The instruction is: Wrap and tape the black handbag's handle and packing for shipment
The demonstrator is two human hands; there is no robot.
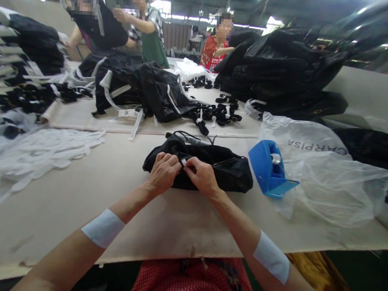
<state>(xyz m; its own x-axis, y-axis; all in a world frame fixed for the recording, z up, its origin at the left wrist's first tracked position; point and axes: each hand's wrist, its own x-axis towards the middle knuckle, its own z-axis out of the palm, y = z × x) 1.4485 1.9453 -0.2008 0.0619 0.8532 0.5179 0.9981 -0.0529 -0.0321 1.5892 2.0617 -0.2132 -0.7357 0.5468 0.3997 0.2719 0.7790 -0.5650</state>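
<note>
A black fabric bag (234, 168) lies on the table in front of me, its dark cord and some pale grey material showing along the far side. My left hand (164, 172) is closed on the bag's near left part, fingers curled into the cloth. Close beside it, my right hand (203, 177) pinches at a small white piece (184, 162) on the bag's front, between thumb and forefinger. What this piece is, I cannot make out exactly. To the right of the bag stands a blue tape dispenser (262, 161), touched by neither hand.
Clear plastic bags (330, 186) with printed lettering lie at the right. White strips (47, 153) spread across the left. Beyond are black bags (161, 90), bundled black straps (219, 112) and a tall black pile (282, 67). Several people work across the table (162, 218).
</note>
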